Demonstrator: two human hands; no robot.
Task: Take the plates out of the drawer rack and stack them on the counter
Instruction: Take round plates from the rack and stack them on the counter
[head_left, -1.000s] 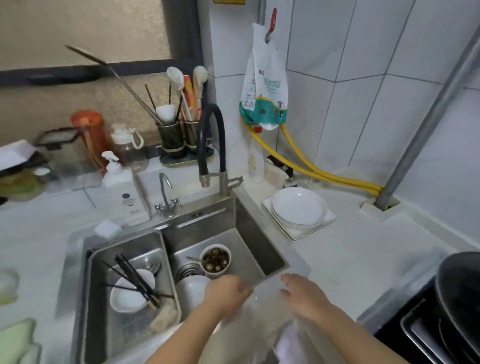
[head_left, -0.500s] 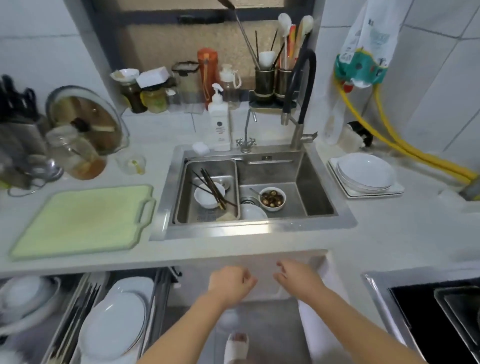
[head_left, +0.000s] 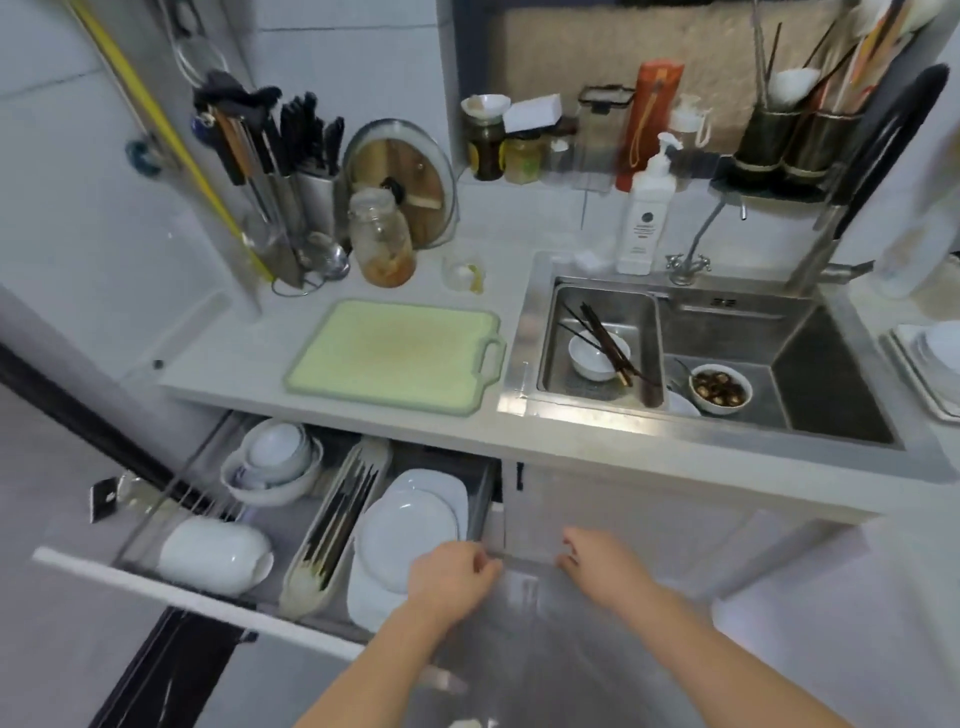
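The stack of white ceramic plates (head_left: 410, 535) lies flat in the right part of the open drawer rack (head_left: 182, 592), just left of the empty, loosely curled left hand (head_left: 451, 574), which is nearer than the half-open, empty right hand (head_left: 597, 564).

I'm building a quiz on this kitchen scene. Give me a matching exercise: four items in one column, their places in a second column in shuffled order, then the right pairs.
Items:
1. White oval plates
2. Pale green plastic cutting board
3. White bowl of dark mushrooms
4. White pump soap bottle

Places:
A. Behind the sink, beside the small tap
B. In the open drawer rack, right compartment
C. On the counter left of the sink
D. In the steel sink basin

Pairs: 1-B, 2-C, 3-D, 4-A
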